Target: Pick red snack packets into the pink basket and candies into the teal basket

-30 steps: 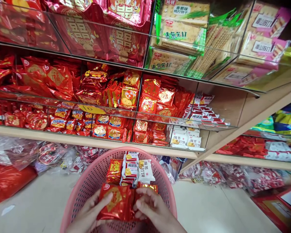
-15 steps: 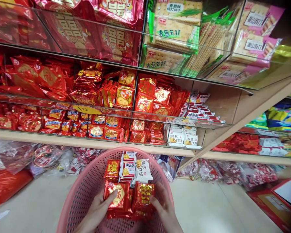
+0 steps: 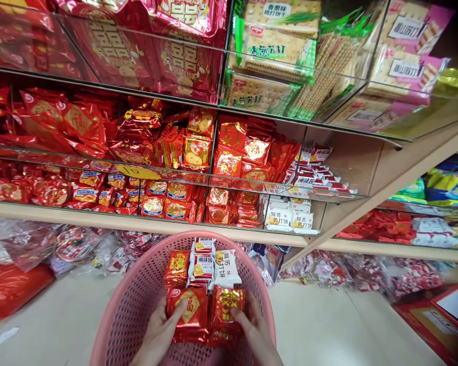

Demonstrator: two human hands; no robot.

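Both my hands are inside a pink plastic basket with perforated walls. My left hand grips a stack of red biscuit packets, its thumb across the top one. My right hand closes round the outer side of another stack of red and gold biscuit packets, thumb on its face. The two stacks sit side by side. Just beyond them lie a small red packet, white and red cracker packets and a white soda biscuit packet. My fingers beneath the stacks are hidden.
Ahead stands a shelf with glass-fronted bins of red packets, green soda crackers and white packets. Bagged goods lie along the floor beneath it. A red carton is at right, a red bag at left.
My left hand and its red packets have shifted slightly right, and the top packet is tilted differently. My right thumb has moved a little left on its stack. The basket stays put.
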